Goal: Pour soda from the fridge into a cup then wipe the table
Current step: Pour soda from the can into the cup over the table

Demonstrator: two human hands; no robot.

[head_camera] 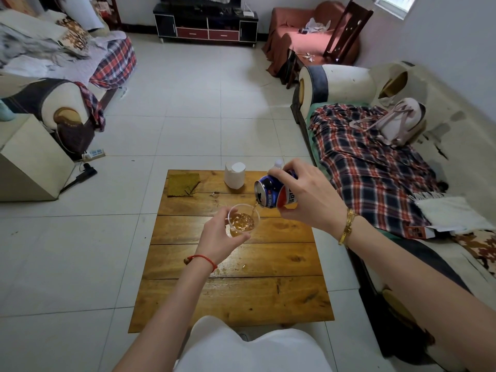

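My right hand (306, 200) grips a blue, red and white soda can (271, 193), tipped to the left above the low wooden table (233, 296). A thin brown stream runs from the can's mouth into a clear plastic cup (243, 220). My left hand (220, 241) holds that cup from the left and below, lifted over the table's middle. The cup holds amber soda with foam on top. A small wet spill (236, 268) glistens on the boards just in front of the cup. A yellow-green cloth (183, 184) lies flat at the table's far left corner.
A white paper-cup sleeve (235, 174) stands at the table's far edge, with a white bottle cap (278, 163) behind my right hand. A plaid-covered sofa (375, 167) runs along the right. Another sofa (64, 103) and a beige box (29, 159) stand left. My white-clad knees (241, 347) are at the near edge.
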